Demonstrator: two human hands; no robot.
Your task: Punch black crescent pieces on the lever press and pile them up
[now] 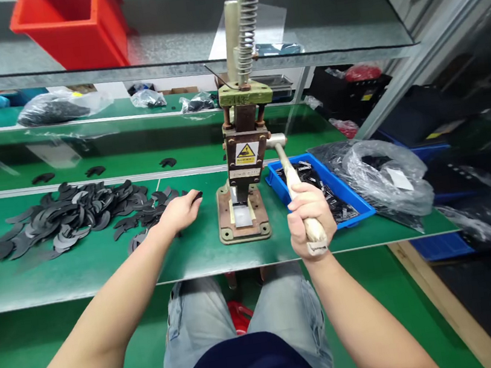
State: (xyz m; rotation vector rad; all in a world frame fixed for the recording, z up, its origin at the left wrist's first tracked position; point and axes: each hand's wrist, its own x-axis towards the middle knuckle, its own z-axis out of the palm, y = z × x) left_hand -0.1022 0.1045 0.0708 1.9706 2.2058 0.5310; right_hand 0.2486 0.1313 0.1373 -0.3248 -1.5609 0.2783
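My right hand (312,217) is wrapped round the pale, worn lever handle (290,174) of a hand press (248,153). The handle slants down toward me from the press's right side. My left hand (180,210) is left of the press base (245,232), its fingers pinching a small black curved piece (197,197), mostly hidden by the fingers. Beneath the press ram lies a light metal block (242,215). A loose heap of black curved pieces (67,218) spreads over the green table left of my left hand, with smaller black pieces (151,212) near the wrist.
Right of the press stands a blue tray (363,216) of small black parts. Beside it lies a clear plastic bag (385,170). Several black curved pieces (95,171) lie along the back strip. A red bin (101,40) sits on the metal shelf (341,21) above.
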